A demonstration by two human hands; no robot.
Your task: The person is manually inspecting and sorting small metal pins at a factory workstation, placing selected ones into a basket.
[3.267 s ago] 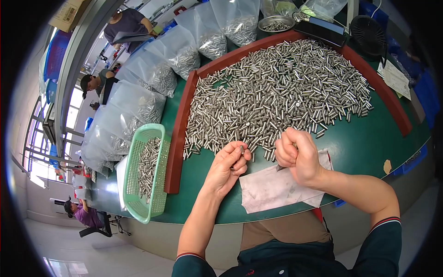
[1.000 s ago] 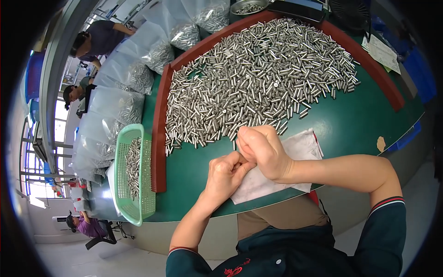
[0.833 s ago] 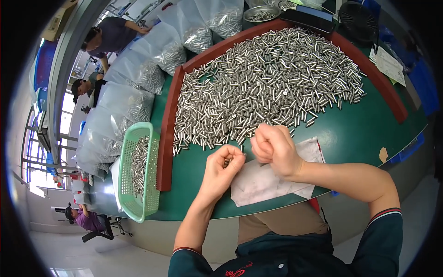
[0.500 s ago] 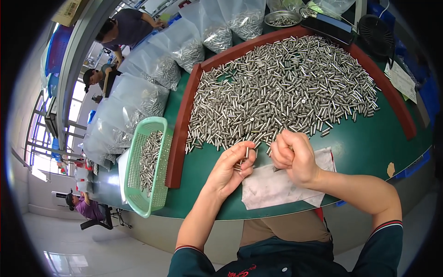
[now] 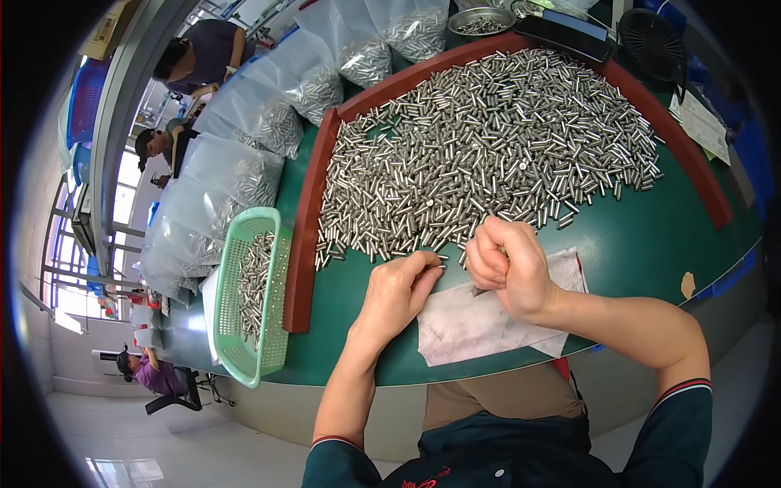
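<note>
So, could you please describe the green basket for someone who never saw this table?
On the green table, find the pile of metal pins. A dark red strip borders its left side, and the basket stands just left of that strip. It is pale green, long and perforated, whereas the neighbouring bags are translucent plastic.

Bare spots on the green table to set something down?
Biggest: tabletop between the pin pile, cloth and right red bar. Smaller: between left red bar and left hand. Crowded: the pile, plus basket and bags beyond left bar.
</note>
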